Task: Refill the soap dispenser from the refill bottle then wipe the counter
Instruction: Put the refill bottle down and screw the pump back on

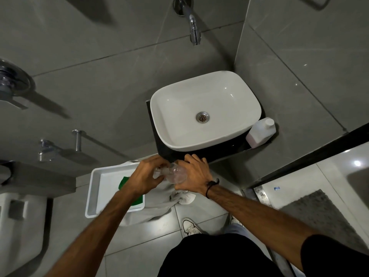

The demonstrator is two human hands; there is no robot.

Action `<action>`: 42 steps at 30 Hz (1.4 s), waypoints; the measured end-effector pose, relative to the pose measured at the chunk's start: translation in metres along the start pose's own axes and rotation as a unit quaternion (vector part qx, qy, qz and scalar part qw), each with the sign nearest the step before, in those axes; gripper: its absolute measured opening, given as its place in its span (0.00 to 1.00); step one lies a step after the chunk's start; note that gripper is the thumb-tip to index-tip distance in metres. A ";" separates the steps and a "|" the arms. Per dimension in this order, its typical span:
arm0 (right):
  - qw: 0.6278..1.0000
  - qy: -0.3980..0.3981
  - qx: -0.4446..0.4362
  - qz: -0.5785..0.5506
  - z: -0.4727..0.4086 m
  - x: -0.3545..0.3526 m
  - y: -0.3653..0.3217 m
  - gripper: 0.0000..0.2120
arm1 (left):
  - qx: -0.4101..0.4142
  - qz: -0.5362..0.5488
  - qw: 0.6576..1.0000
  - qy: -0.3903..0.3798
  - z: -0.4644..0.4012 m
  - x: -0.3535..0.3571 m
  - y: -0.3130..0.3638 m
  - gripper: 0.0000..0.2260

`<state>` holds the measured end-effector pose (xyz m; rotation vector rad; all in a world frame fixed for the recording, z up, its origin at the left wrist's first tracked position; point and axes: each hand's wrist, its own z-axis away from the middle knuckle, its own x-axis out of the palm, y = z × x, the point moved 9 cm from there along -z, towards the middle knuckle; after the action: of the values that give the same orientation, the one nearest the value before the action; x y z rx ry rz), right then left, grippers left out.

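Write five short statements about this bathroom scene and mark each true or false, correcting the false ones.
1. Both hands, the left hand and the right hand, hold the clear dispenser. True.
2. The refill bottle lies in the white tray. False: it stands on the dark counter beside the basin.
3. Water runs from the tap. False: no stream is visible.
4. A green cloth lies in the tray. True.
5. The refill bottle's cap is off. False: a white cap is on.
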<state>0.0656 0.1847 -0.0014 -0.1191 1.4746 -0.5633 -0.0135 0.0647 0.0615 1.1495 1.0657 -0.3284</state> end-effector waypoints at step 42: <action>0.999 -0.029 -0.010 0.008 0.007 0.010 0.002 0.37 | -0.021 -0.029 0.998 -0.055 -0.001 0.014 -0.008 0.13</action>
<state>0.0723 0.1803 -0.0100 -0.1382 1.4233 -0.5274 -0.0126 0.0666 0.0457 1.0521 1.0058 -0.4084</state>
